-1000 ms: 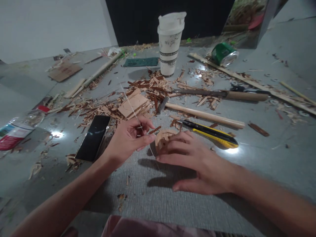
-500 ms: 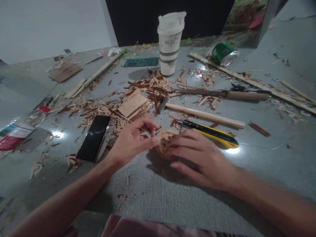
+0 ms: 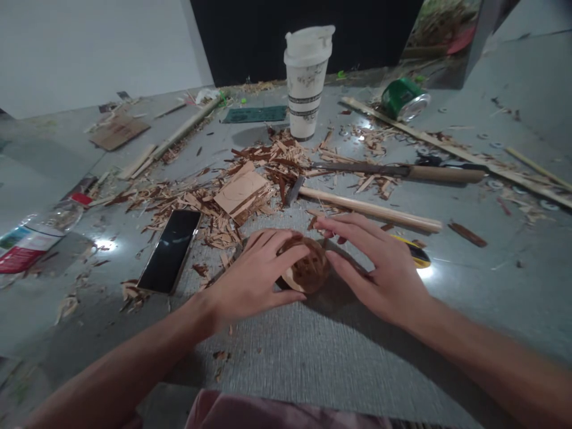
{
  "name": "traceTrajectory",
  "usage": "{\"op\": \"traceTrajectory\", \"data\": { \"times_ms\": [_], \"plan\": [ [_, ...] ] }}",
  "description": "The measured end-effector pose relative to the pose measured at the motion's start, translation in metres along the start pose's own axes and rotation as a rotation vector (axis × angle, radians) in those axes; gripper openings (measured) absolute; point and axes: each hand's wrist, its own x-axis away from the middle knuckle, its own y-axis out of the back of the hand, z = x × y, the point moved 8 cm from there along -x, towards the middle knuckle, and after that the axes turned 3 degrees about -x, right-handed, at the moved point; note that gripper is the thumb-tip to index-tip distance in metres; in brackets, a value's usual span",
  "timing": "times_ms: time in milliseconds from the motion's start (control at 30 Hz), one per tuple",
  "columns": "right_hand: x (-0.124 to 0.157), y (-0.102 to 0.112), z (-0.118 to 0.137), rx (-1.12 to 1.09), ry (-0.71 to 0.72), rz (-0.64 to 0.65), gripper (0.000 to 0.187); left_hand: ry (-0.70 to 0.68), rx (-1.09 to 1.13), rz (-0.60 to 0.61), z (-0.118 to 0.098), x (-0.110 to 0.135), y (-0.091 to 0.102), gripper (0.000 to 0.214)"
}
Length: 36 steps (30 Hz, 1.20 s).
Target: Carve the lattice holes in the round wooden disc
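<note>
From my far-off seat I see the left hand (image 3: pixel 252 280) over the left side of a round piece of wood (image 3: pixel 308 274). Its fingers and thumb are spread around the edge, but I can't tell if they squeeze. The right hand (image 3: pixel 379 271) is at the other side, thumb and fingers apart; I can't tell if it touches the wood. The round piece sits low, between both hands, just above or on the gray table (image 3: pixel 259 363).

Its middle looks dug out but rough, so I'd guess the digging is well along and the smoothing is left.

The yellow cutter (image 3: pixel 415 253) is partly hidden behind the right hand. Past it lie a hammer (image 3: pixel 370 208) and a long tool (image 3: pixel 400 171). Wood chips (image 3: pixel 286 149) crowd the far side, with a flat piece (image 3: pixel 241 192) among them. The phone (image 3: pixel 170 251) is near the left hand. The tall cup (image 3: pixel 306 83) stands farther back, out of the way.
</note>
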Motion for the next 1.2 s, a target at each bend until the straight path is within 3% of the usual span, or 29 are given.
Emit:
{"op": "traceTrajectory", "data": {
  "times_ms": [133,367,567,700,800,900,1200],
  "plan": [
    [-0.001,-0.001,-0.002,-0.006,-0.031,0.004,0.046,0.061,0.053,-0.067,0.005,0.001,0.012,0.075],
    [-0.001,-0.001,-0.006,-0.008,-0.082,0.012,0.054,0.241,-0.014,-0.319,0.033,0.006,0.040,0.060],
    [-0.001,-0.003,-0.007,-0.001,-0.067,0.014,0.051,0.225,-0.145,-0.265,0.036,0.002,0.039,0.056],
    [0.001,-0.005,-0.008,0.015,-0.085,0.034,0.052,0.382,-0.336,-0.376,0.063,0.008,0.058,0.051],
    [0.001,-0.006,-0.008,0.010,-0.090,0.055,0.050,0.470,-0.423,-0.299,0.085,0.011,0.057,0.050],
    [0.001,-0.006,-0.007,0.014,-0.084,0.058,0.048,0.469,-0.452,-0.233,0.094,0.012,0.052,0.045],
    [0.001,-0.017,-0.005,0.043,-0.014,0.149,0.042,0.556,-0.398,-0.320,0.107,0.014,0.056,0.063]
  ]
}}
